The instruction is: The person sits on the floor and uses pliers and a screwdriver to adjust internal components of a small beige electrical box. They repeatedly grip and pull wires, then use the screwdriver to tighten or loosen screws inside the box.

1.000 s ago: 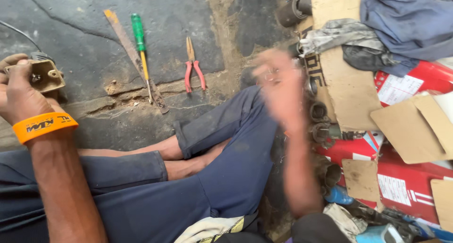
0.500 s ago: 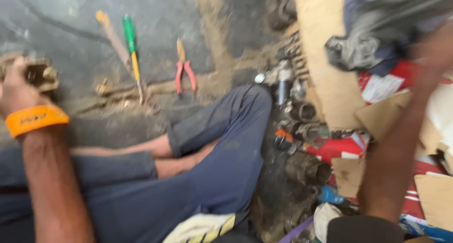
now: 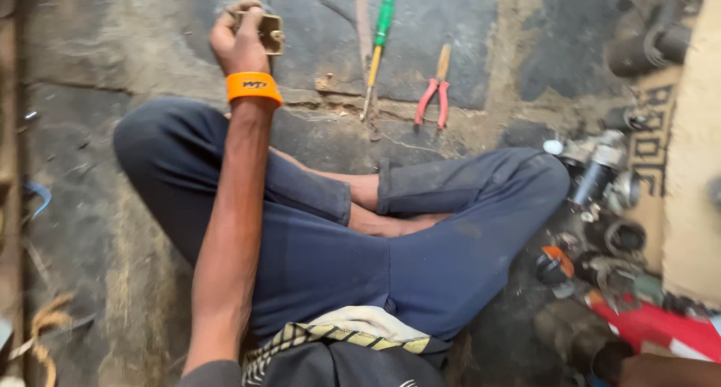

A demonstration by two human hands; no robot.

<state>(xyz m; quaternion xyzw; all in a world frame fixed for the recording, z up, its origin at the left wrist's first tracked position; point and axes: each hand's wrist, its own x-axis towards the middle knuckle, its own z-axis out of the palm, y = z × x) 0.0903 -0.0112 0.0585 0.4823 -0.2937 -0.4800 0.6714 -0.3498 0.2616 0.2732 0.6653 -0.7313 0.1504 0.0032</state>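
The person is sitting cross-legged on a dark, cracked stone floor [image 3: 466, 26] in dark blue trousers [image 3: 420, 259], and the left hand [image 3: 239, 43] is reaching forward with an orange wristband [image 3: 254, 87] around its wrist. Its grip is closing around a small, tan, box-shaped metal part [image 3: 270, 32], with the fingers wrapping over the top and near side of the part while its far end is sticking out to the right of the hand. The part is being held just above the floor, ahead of the left knee. To the right of that grip, a screwdriver with a green handle and yellow shaft [image 3: 378, 45] is lying on the floor with its tip pointing back toward the person, and just beside it on the left a thin wooden-looking strip [image 3: 362, 19] is lying lengthwise. Further right, well apart from the grip, red-handled pliers [image 3: 435, 92] are resting with the handles toward the person. Beyond the right knee, a heap of dark, greasy metal parts and cylinders [image 3: 601, 191] is piling up against brown cardboard [image 3: 695, 169]. The right hand is not showing, so whether its grip is apart or together cannot be told.
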